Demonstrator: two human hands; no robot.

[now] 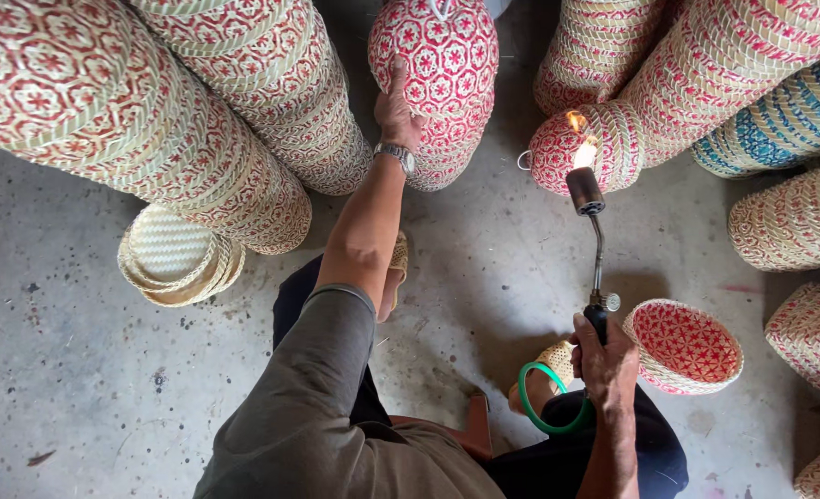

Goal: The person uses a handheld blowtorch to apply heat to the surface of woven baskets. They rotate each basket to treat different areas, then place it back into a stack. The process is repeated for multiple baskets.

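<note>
A stack of red-and-cream woven baskets [442, 83] lies tilted at the top centre of the frame, its patterned round base facing the camera, while a lit gas torch [587, 199] with a slim metal neck and a green hose [544, 407] points upward right of centre, flame at its dark nozzle.

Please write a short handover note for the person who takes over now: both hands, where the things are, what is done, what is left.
Left hand: gripping the red-and-cream woven basket stack ahead.
Right hand: holding the lit gas torch, flame up, near a basket stack lying on its side.
Green hose loops by the right wrist.
One open basket sits beside the right hand.
Done or left: no burn marks visible, so progress cannot be told.
</note>
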